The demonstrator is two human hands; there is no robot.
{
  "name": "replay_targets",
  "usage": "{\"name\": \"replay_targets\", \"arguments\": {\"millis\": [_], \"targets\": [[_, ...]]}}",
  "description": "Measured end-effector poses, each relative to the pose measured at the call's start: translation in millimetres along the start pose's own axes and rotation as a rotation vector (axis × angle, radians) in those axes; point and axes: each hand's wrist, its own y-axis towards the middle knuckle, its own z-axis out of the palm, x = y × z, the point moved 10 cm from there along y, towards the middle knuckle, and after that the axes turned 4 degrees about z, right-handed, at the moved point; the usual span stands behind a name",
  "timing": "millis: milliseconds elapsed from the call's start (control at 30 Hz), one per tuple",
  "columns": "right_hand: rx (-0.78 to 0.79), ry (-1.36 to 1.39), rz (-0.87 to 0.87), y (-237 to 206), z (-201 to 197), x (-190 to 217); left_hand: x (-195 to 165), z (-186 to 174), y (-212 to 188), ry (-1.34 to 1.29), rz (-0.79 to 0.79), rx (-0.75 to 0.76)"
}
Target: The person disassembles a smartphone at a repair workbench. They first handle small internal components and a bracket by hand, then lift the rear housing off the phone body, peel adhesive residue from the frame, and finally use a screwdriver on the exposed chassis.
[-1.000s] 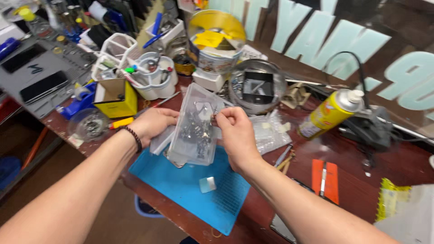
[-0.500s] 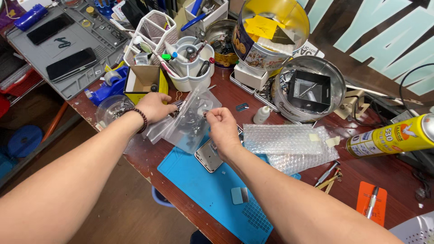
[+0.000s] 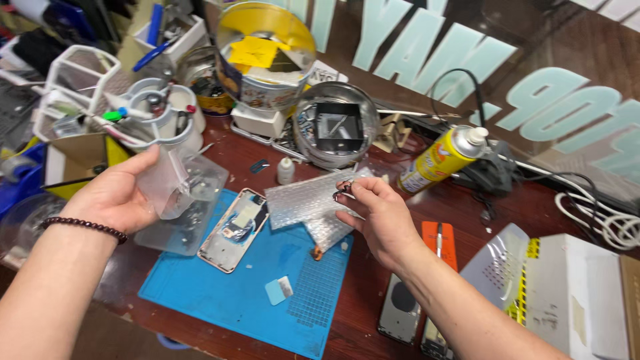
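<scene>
Left hand (image 3: 117, 193) grips clear bag (image 3: 167, 180) over clear box (image 3: 190, 207), fingers curled round bag. Right hand (image 3: 377, 213) pinches small dark part (image 3: 343, 191), perhaps a clip, above bubble wrap (image 3: 310, 203). Yellow spray can (image 3: 440, 160) lies tilted right of steel bowl (image 3: 337, 130). One blue mat (image 3: 253, 293) on dark red table (image 3: 373, 293); one opened phone (image 3: 235, 229) on mat.
</scene>
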Motion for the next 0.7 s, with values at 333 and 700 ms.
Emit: {"name": "replay_targets", "arguments": {"millis": [333,700], "targets": [[-0.136,-0.124,-0.067,-64.9,-83.5,23.2,-22.1,114.8,12.7,1.147,0.848,-0.143],[-0.126,-0.433,-0.481,-193.4,-142.9,148.5,186.5,321.6,-133.3,0.341,0.266,0.604]]}}
